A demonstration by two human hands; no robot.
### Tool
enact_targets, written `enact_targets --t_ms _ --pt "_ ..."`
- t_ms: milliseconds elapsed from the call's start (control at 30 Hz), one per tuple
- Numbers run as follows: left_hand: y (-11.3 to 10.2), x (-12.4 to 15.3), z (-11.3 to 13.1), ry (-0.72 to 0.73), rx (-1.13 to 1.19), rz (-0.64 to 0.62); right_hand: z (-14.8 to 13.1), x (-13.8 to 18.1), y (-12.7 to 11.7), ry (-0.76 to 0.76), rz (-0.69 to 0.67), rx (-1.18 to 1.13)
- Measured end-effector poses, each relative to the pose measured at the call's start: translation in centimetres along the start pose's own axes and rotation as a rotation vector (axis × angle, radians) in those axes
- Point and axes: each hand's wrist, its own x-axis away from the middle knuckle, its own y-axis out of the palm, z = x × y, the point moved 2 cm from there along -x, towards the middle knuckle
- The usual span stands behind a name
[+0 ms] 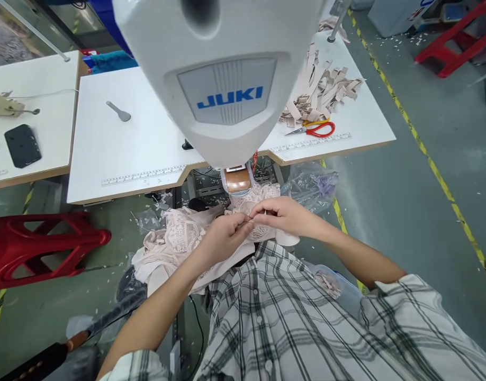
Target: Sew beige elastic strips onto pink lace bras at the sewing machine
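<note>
My left hand (230, 236) and my right hand (281, 215) meet in front of my body, fingertips pinched close together. Between them is the edge of a pale pink lace garment (183, 233), which looks like a bra. More of the lace fabric spreads across my lap to the left. Just beyond my hands hangs the lower end of a white JUKI sewing machine (227, 95), with a brown-and-metal part (238, 179) at its tip. My fingers hide the exact spot they grip.
Red-handled scissors (320, 129) lie on the white table (119, 143) near a heap of beige fabric strips (326, 92). A grey spoon-shaped tool (118, 111) rests at left. Red stools (40, 248) stand on the floor. A clear plastic bag (312, 185) hangs below the table edge.
</note>
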Motion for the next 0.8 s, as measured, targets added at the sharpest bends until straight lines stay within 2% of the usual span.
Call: enact_targets --t_ms 167,367,600,733,800 --pt "-0.2 -0.1 -0.3 0.01 0.021 -0.051 0.8 -0.1 -0.1 0.072 -0.05 -0.062" --pt "-0.2 -0.3 -0.5 -0.026 0.02 -0.053 0.3 -0.1 0.7 -0.033 0.024 0.015" --pt "-0.2 -0.7 -0.5 -0.014 0.007 -0.073 0.9 0.0 0.8 0.099 -0.074 -0.178" --pt "-0.4 -1.5 -0.8 -0.027 -0.066 -0.074 0.9 -0.2 0.4 0.078 -0.075 -0.042" --pt "-0.6 -1.4 -1.1 -0.043 -0.018 -0.034 1.1 -0.5 0.3 0.073 -0.061 0.033"
